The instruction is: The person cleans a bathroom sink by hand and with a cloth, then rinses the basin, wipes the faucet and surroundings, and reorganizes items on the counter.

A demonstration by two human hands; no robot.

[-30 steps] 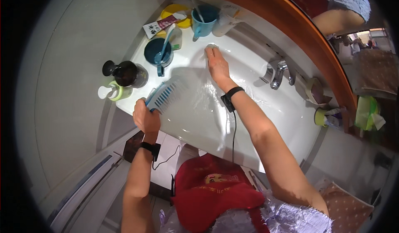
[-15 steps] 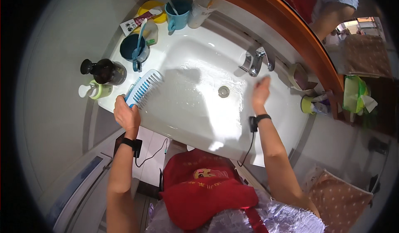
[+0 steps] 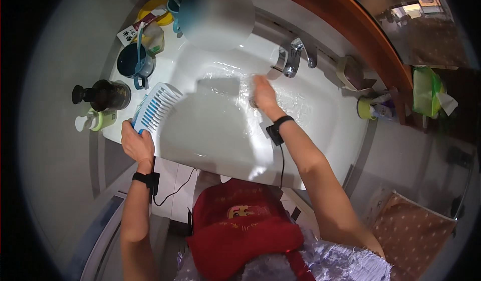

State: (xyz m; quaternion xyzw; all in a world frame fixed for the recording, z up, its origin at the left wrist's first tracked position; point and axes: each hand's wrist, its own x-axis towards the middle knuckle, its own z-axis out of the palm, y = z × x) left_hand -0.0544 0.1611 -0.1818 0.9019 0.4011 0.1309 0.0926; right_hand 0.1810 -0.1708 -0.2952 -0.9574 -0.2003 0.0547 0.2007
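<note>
I have the comb (image 3: pixel 154 107) at the left edge of the sink (image 3: pixel 210 130), and the left hand (image 3: pixel 138 142) is plainly the nearer one — clamped around the comb's near end. From that grip the comb's long axis runs far and to the right, a row of teeth facing right over the sink; I can't tell whether it touches the rim. The right hand (image 3: pixel 264 93) is well apart from the left, over the middle of the sink and left of the tap (image 3: pixel 293 60). From the right hand, then, the comb lies left, with a wide stretch of sink between. I see nothing in the right fingers — but they blur, and I can't tell how far they curl.
</note>
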